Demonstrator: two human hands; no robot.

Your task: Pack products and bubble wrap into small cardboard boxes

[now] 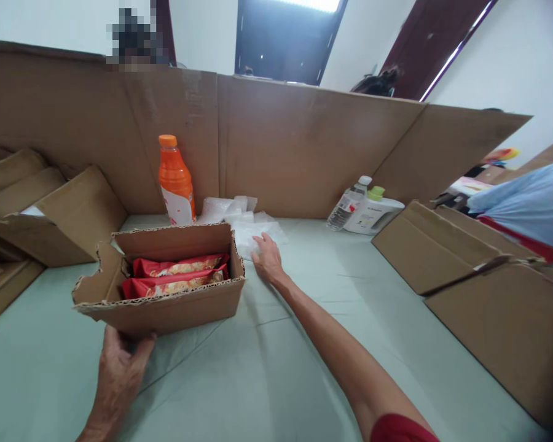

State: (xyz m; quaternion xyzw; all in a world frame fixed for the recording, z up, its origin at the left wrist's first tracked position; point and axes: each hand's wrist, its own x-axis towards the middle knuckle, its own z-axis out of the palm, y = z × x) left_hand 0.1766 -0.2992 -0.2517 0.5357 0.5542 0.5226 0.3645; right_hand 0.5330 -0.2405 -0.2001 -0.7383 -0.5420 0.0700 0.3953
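My left hand [122,368] grips the lower left end of an open cardboard box [175,311], its fingers partly hidden under the bottom edge. Inside the box lie red snack packets [177,285] side by side. My right hand [268,259] reaches just past the box's right end, fingers stretched out at the edge of some crumpled clear plastic wrap [251,230]. Its fingertips seem to touch the wrap, but nothing shows gripped. Behind the box stands an orange drink bottle [176,178] with a white label.
A clear bottle [348,205] and a white jug with a green cap [373,212] lean near the back cardboard wall [299,147]. Open cardboard boxes stand at the left [74,227] and right [488,331] on the pale green tablecloth [267,368]. People's heads show beyond the wall.
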